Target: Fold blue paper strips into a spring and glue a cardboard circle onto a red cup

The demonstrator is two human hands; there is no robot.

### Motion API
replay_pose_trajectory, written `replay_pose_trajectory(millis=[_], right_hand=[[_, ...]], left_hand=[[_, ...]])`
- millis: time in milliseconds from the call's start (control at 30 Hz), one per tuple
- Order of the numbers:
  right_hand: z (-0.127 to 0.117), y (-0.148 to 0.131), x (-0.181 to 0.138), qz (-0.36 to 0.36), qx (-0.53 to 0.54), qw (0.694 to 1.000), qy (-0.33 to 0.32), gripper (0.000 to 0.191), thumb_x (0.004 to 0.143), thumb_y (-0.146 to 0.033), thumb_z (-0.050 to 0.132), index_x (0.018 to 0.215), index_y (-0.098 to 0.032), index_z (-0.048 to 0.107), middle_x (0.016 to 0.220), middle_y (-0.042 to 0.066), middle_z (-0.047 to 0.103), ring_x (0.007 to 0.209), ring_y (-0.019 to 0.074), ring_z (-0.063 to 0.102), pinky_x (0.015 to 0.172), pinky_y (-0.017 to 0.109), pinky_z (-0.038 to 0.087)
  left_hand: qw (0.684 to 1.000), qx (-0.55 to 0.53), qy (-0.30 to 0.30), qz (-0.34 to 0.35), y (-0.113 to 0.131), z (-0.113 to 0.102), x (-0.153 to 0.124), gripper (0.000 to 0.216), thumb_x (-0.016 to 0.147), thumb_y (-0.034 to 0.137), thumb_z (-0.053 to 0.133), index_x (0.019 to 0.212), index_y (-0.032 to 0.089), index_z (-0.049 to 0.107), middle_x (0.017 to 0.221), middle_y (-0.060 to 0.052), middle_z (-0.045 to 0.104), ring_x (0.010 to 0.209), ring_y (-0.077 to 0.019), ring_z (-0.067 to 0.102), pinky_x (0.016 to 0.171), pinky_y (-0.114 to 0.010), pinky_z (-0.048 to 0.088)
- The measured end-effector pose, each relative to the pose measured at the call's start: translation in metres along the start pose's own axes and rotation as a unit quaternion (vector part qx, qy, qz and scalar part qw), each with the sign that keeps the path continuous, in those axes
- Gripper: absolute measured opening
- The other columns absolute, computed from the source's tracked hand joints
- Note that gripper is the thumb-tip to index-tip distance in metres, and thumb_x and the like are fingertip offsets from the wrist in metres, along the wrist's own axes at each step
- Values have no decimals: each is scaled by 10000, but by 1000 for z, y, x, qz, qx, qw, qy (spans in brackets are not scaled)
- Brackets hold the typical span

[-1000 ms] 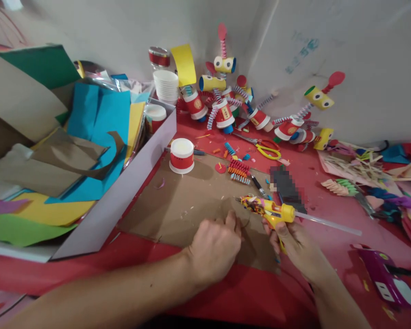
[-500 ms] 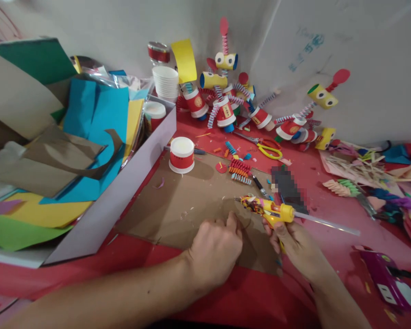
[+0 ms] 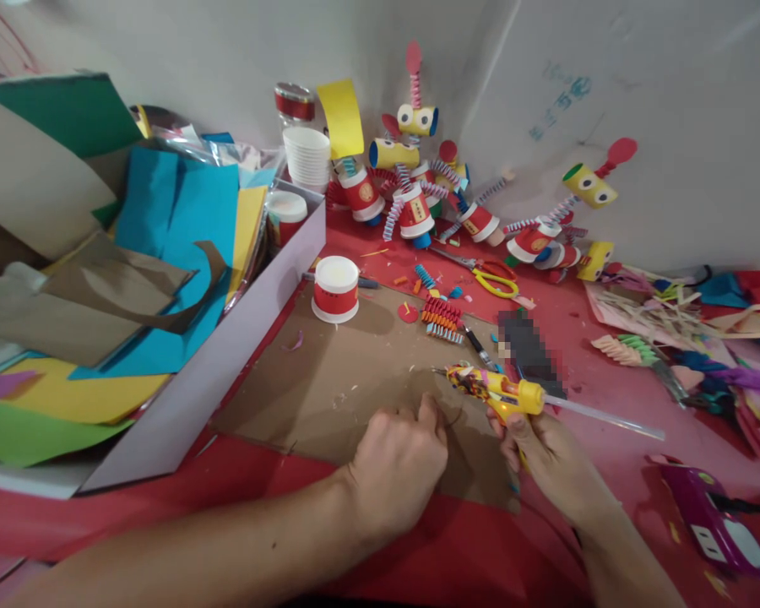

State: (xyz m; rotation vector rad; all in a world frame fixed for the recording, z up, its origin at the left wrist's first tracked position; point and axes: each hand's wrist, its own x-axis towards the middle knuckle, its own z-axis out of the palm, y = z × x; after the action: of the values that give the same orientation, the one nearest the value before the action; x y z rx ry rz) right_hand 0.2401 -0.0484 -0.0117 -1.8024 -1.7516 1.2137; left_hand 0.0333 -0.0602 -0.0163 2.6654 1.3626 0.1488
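In my right hand [image 3: 538, 447] is a yellow hot glue gun [image 3: 497, 388], its nozzle pointing left and a clear glue stick [image 3: 608, 416] sticking out of its back. My left hand [image 3: 402, 464] is closed over the brown cardboard sheet [image 3: 291, 388], just left of the glue gun, with the back of the hand toward me. Its fingertips are hidden, so whatever they hold cannot be seen. Beyond the hands, an upturned red and white paper cup [image 3: 335, 291] stands on the cardboard. Folded red, orange and white paper springs [image 3: 442, 318] lie by a craft knife [image 3: 478, 346].
A white box [image 3: 215, 363] of coloured paper fills the left side. Several paper-cup figures [image 3: 415, 211] stand along the wall. Yellow-handled scissors [image 3: 497, 281] lie before them. A dark blurred object [image 3: 532, 355] is behind the glue gun, and a purple power strip [image 3: 715, 519] sits at right.
The camera view has shifted very slightly. Both hands and the glue gun keep nearly the same position.
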Motion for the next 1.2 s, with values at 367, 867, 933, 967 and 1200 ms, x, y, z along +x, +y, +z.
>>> replay_pose_trajectory(millis=[367, 867, 933, 967, 1200], right_hand=[[1, 2, 0, 17, 18, 1000, 3, 510, 830, -651, 330, 717, -182, 496, 528, -17, 456, 487, 126, 436, 495, 259, 356], [1, 1, -4, 23, 21, 999, 22, 503, 819, -658, 346, 756, -178, 483, 562, -13, 468, 488, 121, 437, 485, 256, 360], [1, 1, -4, 24, 23, 999, 23, 502, 816, -660, 350, 753, -179, 481, 574, -9, 475, 489, 120, 441, 481, 255, 362], [1, 1, -4, 24, 24, 999, 24, 500, 816, -659, 351, 750, -180, 479, 578, -7, 478, 489, 120, 442, 479, 255, 363], [-2, 2, -7, 28, 13, 999, 23, 498, 817, -660, 344, 726, -187, 469, 565, -9, 476, 486, 124, 447, 486, 256, 364]], left_hand=[[1000, 21, -3, 2, 0, -1, -1, 352, 868, 198, 431, 1162, 74, 580, 1193, -199, 585, 681, -201, 630, 503, -309, 462], [999, 46, 18, 9, 0, 0, -3, 348, 875, 215, 433, 1153, 72, 587, 1171, -191, 596, 641, -185, 625, 480, -297, 469], [999, 49, 23, 9, 1, 1, -3, 351, 870, 214, 444, 1161, 74, 580, 1179, -193, 592, 643, -187, 626, 480, -298, 471], [998, 50, 23, 8, 1, 1, -3, 352, 868, 212, 448, 1165, 74, 578, 1181, -194, 590, 644, -187, 627, 479, -297, 471], [998, 51, 45, 17, 1, 1, -3, 313, 862, 203, 458, 1108, 60, 589, 1123, -203, 600, 627, -177, 617, 477, -287, 455]])
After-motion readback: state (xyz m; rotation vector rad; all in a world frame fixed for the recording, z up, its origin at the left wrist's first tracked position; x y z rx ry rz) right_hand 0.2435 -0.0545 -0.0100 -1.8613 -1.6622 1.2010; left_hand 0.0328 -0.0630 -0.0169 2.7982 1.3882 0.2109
